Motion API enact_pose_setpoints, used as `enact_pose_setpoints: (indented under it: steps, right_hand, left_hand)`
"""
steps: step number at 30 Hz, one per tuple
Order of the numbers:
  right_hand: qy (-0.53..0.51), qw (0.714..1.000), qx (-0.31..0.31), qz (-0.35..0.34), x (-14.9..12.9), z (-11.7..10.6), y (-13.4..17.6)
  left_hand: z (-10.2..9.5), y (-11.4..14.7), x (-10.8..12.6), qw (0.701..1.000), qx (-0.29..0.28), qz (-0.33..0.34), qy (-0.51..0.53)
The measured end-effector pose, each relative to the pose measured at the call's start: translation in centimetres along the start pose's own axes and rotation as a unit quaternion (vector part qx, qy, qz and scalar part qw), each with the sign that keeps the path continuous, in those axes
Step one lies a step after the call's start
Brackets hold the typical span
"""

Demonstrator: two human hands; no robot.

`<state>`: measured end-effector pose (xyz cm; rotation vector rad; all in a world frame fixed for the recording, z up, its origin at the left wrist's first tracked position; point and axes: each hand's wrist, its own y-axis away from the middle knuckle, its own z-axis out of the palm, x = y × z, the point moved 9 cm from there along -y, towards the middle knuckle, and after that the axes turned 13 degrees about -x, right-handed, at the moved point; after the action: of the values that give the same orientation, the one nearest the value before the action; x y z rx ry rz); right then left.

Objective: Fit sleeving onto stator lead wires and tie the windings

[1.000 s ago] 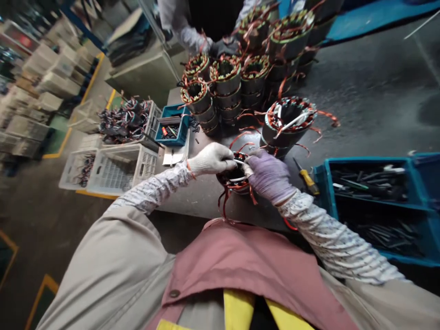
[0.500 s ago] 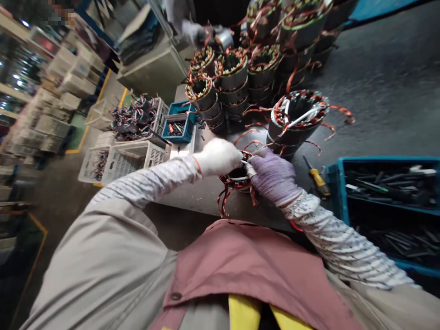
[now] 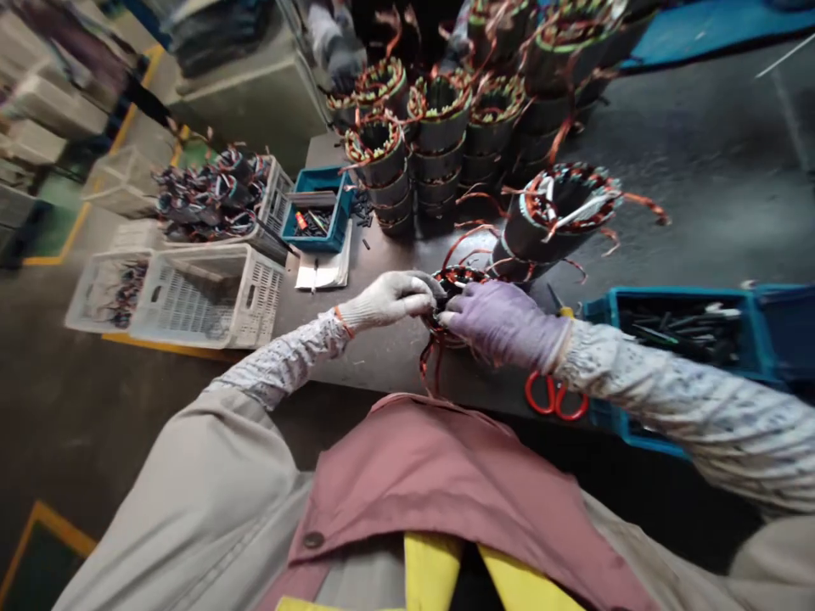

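A motor stator (image 3: 459,273) with copper windings and orange-red lead wires stands on the table close in front of me. My left hand (image 3: 391,301), in a white glove, is closed at the stator's left rim, thumb and fingers together; what it pinches is hidden. From the right, my right hand (image 3: 503,322), in a purple glove, reaches over the rim with its fingers bent into the winding. A bit of white shows by its fingertips, too small to name. Behind it a taller stator stack (image 3: 541,221) carries white sleeves in its top.
Stacked stators (image 3: 439,153) fill the back, where another person's gloved hand (image 3: 344,59) works. Red-handled scissors (image 3: 555,397) and a yellow-handled screwdriver (image 3: 565,311) lie right, beside a blue bin (image 3: 681,293). Left are a small blue crate (image 3: 318,242) and white baskets (image 3: 191,297).
The view has shifted. My left hand has drawn back slightly to the stator's left rim, and my right hand now lies flatter over the rim. Red scissor handles have come into full view.
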<state>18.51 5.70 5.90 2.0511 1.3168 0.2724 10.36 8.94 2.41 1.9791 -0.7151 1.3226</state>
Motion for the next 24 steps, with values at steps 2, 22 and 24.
enact_pose_setpoints:
  steps: [2, 22, 24]
  right_hand:
    - [0.031, 0.998, -0.044, -0.021, -0.8, -0.2, -1.0]
    - [-0.113, 0.958, 0.251, 0.083, 2.2, 0.9, 4.1]
    - [-0.087, 0.965, 0.239, 0.070, 1.6, 1.9, 3.7]
  left_hand:
    - [0.2, 0.0, -1.1, 0.998, 0.031, -0.003, 0.046]
    - [2.4, -3.4, 2.9, 0.932, -0.174, -0.055, -0.312]
    - [3.2, -5.0, 3.1, 0.910, -0.249, -0.068, -0.326]
